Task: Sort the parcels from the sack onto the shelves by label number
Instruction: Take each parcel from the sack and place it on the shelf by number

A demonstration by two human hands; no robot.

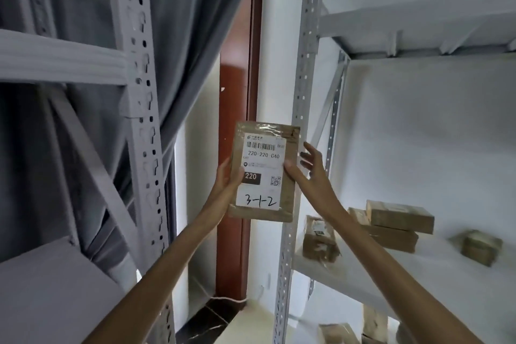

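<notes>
Cramped storage corner here: grey curtain (178,22) hanging behind the rack on the left-hand side, a reddish door frame (234,148) straight ahead, white wall behind.

Held up between two metal racks, face toward the camera: a flat brown parcel (264,173) with a printed label (262,173). Left hand (227,179) gripping its left edge, thumb curled over the front near the dark "220" patch. Right hand (304,167) pinching the right edge with the thumb on the label, other fingers fanned out loose behind (not really a firm clamp, more of a steadying hold). Handwritten "3-1-2" at the bottom of the label, plain as day.

Looks like the label-reading step, parcel not yet shelved. Sack nowhere in shot.

Just to the right of the right hand and lower: a white shelf (312,265) already holding a few boxes (391,223), one small box (319,240) close to the front upright (301,109), another one farther off to the right. Another shelf level above the hands, more parcels below.

Next move probably: match that 3-1-2 to a rack and level (can't tell from here which one that is, no shelf markings visible), then let go with one hand and slide the parcel past the upright without clipping it.
</notes>
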